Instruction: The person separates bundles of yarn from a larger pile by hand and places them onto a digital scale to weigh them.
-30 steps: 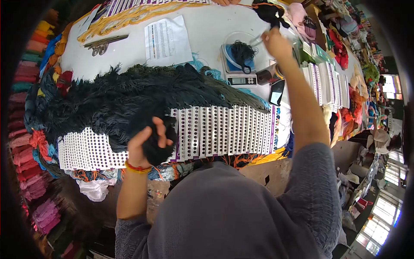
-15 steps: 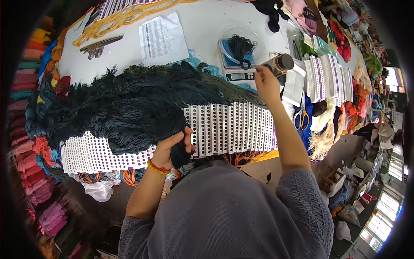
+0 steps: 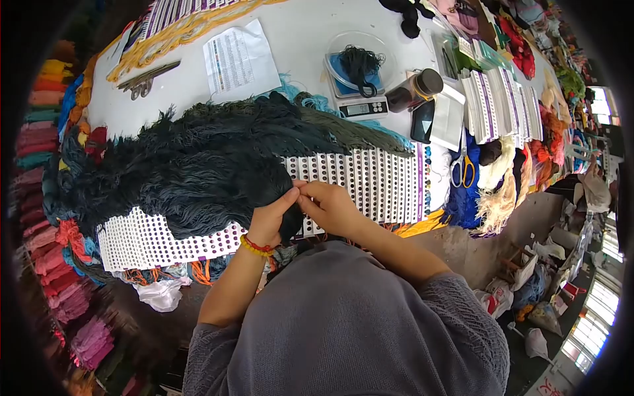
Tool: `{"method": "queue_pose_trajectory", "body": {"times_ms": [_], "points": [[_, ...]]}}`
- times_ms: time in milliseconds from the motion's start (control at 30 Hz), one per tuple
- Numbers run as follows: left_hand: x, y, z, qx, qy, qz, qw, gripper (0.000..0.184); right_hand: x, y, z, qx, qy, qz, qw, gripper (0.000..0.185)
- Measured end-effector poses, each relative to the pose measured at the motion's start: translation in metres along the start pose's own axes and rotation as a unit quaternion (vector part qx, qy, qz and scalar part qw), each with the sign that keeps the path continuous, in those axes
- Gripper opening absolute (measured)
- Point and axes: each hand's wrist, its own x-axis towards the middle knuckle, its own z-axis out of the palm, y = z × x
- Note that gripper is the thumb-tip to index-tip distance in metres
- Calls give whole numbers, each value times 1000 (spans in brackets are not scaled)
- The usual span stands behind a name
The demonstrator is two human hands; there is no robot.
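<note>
A dark thread bundle [image 3: 218, 168] lies spread over rows of white perforated cards [image 3: 356, 185], its near end drawn toward the person's body, where the left hand [image 3: 269, 214] has its grip wrapped round a gathered part of it. The right hand [image 3: 325, 203] meets the left at the fingertips beside that gathered part; whether its grip pinches a strand, I cannot tell. Olive threads [image 3: 360, 136] lie along the bundle's right side, with light blue threads [image 3: 318, 103] showing beyond them. Past the cards, on the white worktop [image 3: 300, 39], stands a digital scale [image 3: 362, 109] carrying a dark tangle of thread [image 3: 360, 64]. Just right of the scale are a dark-lidded jar [image 3: 413, 89], tilted in view, and a black phone [image 3: 422, 123]. Farther right, yellow-handled scissors [image 3: 468, 173] rest on blue threads [image 3: 460, 206], near stacked white cards [image 3: 492, 105]. Beyond the bundle lie a printed sheet [image 3: 241, 58] and, to its left, metal shears [image 3: 146, 82]; yellow threads [image 3: 191, 38] run along the far left.
</note>
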Motion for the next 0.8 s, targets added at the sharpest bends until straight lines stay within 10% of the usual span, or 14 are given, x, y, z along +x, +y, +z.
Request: {"method": "queue_pose_trajectory", "body": {"times_ms": [200, 367, 433, 800], "points": [[4, -2, -9, -48, 23, -3, 999, 15, 8, 2, -22, -73, -29, -44, 996, 11], [-5, 15, -14, -167, -23, 6, 986, 17, 52, 60, -91, -258, 194, 46, 945, 14], [-11, 16, -23, -212, -74, 0, 975, 18, 69, 89, -121, -368, 229, -73, 898, 22], [-25, 13, -24, -173, -105, -22, 979, 22, 129, 143, -148, -606, 159, -95, 773, 20]]}}
